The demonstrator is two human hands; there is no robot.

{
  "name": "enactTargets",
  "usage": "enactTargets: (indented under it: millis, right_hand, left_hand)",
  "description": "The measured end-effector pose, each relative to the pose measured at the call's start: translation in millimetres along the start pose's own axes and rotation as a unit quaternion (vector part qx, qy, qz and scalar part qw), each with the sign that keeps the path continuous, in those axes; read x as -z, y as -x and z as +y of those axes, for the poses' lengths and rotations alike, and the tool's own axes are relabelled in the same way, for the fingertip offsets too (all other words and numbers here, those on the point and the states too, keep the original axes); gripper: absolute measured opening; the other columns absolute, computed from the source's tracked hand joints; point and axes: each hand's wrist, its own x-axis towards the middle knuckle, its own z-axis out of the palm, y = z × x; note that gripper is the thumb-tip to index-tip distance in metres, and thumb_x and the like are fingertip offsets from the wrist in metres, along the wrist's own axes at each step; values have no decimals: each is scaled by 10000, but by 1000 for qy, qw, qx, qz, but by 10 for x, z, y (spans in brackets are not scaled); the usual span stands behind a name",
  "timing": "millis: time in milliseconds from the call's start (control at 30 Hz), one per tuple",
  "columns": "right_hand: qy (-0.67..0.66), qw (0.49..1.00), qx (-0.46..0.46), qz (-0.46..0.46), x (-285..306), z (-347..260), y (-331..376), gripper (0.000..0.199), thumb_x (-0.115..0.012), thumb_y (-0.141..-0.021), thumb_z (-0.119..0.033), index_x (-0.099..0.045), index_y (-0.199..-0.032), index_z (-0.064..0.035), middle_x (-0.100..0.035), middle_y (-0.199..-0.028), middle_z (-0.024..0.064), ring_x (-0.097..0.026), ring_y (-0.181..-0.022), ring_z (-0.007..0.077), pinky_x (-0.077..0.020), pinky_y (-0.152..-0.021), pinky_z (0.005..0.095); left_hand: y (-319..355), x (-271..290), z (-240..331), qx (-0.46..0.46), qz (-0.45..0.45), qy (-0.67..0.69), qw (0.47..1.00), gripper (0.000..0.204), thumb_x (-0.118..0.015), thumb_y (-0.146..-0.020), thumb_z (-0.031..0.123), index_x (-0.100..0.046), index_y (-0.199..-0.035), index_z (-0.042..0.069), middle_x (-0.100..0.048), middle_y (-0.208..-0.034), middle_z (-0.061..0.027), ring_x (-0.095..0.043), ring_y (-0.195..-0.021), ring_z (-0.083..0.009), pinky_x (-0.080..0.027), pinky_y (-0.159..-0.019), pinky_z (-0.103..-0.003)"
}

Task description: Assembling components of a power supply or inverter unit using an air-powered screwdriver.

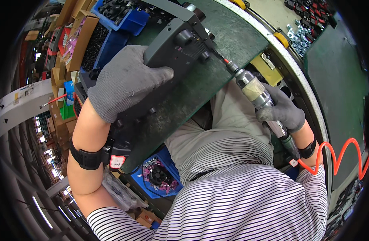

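My left hand [130,80], in a grey work glove, is closed round the edge of a dark grey equipment housing [152,50], thumb across its face. The housing stands tilted over the green worktop and has round black knobs or feet [184,37] on it. In my gloved right hand [283,107] is a silver air screwdriver [252,88] with a tan band round its body. Its bit [224,58] points up and left at the housing's edge, close to a black knob; whether it touches a screw I cannot tell. An orange coiled air hose [335,154] runs from the tool's rear end.
Blue bins [130,22] of small black parts and cardboard boxes [81,38] stand at the left. Silver screws or bolts [297,40] lie at the far right beyond the pale curved rail [309,90]. Below the green worktop [232,30] is a blue bin [168,156] with a black fan.
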Motion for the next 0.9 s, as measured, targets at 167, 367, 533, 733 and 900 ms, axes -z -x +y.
enactTargets:
  millis: [167, 367, 533, 733, 900]
  right_hand:
    - [-12, 999, -30, -22, -16, -48, -41, 706, -786, -747, -177, -458, -1339, 23, -583, -927, 19, -549, -795, 79, -483, -678, 237]
    - [150, 988, 12, 15, -174, -96, -39, 672, -821, -726, -193, -499, -1285, -3, -582, -984, 29, -527, -887, 110, -460, -836, 286]
    - [176, 984, 26, 24, -192, -123, -36, 668, -824, -722, -201, -506, -1279, -13, -579, -998, 33, -525, -905, 119, -456, -849, 299]
    - [142, 990, 2, 2, -130, -97, -53, 668, -820, -725, -189, -498, -1277, 3, -581, -970, 26, -537, -877, 104, -468, -801, 280]
    - [46, 998, 3, -32, -37, -41, -119, 649, -790, -744, -166, -485, -1287, 15, -585, -890, 14, -552, -719, 73, -478, -654, 247]
  left_hand:
    - [-34, 2, -54, -24, -17, 27, 999, 333, -717, -771, 269, -692, -949, -10, -681, -730, -150, -667, -660, -237, -517, -651, -331]
    - [-49, 8, -74, -46, -42, 75, 995, 312, -703, -771, 252, -692, -954, -1, -675, -727, -154, -656, -650, -246, -509, -641, -337]
    - [-44, 16, -56, -54, -26, 11, 998, 313, -698, -759, 250, -695, -953, 5, -663, -713, -153, -649, -643, -257, -505, -645, -348]
    - [-46, 38, -49, -30, -45, 5, 999, 303, -726, -776, 159, -670, -1027, -3, -675, -794, -31, -594, -704, -91, -493, -690, -271]
    - [-53, 27, -64, -70, -19, -3, 997, 327, -699, -755, 264, -693, -957, 7, -667, -751, -170, -653, -688, -290, -507, -667, -349]
